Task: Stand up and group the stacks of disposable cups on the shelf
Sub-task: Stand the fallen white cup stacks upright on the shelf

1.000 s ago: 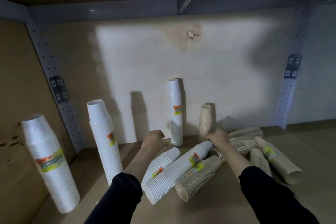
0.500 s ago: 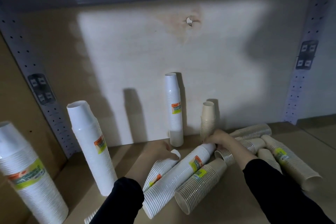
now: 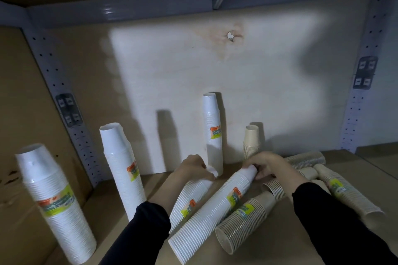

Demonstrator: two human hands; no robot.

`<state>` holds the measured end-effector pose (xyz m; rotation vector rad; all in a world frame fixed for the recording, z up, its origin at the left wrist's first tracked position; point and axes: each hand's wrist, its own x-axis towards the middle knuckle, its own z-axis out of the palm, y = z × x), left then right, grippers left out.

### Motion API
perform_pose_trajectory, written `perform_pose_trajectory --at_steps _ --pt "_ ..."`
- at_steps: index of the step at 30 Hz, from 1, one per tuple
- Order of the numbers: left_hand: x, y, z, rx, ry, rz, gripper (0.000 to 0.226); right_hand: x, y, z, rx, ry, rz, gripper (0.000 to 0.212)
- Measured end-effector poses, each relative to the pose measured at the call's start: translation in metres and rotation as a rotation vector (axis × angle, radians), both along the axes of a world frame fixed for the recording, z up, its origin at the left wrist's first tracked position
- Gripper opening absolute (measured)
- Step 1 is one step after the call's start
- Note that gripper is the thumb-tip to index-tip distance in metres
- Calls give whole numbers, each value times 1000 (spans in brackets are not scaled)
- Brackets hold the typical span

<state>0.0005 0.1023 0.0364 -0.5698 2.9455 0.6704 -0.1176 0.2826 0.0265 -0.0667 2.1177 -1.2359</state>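
Two hands reach onto the shelf [image 3: 280,245]. The left hand [image 3: 191,166] curls round the narrow end of a short white stack [image 3: 189,198] lying flat, and the right hand [image 3: 271,168] pinches the tip of a longer white stack [image 3: 215,213] beside it. Three tall white stacks [image 3: 122,168] and one beige stack [image 3: 251,142] stand upright; brown stacks [image 3: 243,219] lie at right.

My sleeves [image 3: 150,221] are black. The plastic cup stacks [image 3: 122,170] are white, ribbed, with green-and-orange labels [image 3: 132,173]; the lying paper cup stacks [image 3: 234,230] are tan. The shelf [image 3: 280,243] is brown, its uprights [image 3: 355,118] grey and dotted with holes.
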Motion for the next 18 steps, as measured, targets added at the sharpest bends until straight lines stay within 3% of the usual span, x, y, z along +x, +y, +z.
perform_pose_trajectory --at_steps 3,6,9,15,18 --pt "11 -2 27 -25 109 29 29 14 -5 29 -39 79 9 24" --pt "27 -4 57 -58 218 49 32 35 -15 65 -147 217 16 21" --pt "47 -5 84 -28 354 95 29 58 -26 99 -237 410 63 34" --pt "90 -11 113 57 612 239 40 115 -48 146 -275 725 175 21" --pt "106 -15 117 137 678 275 38 135 -54 155 -197 902 247 38"
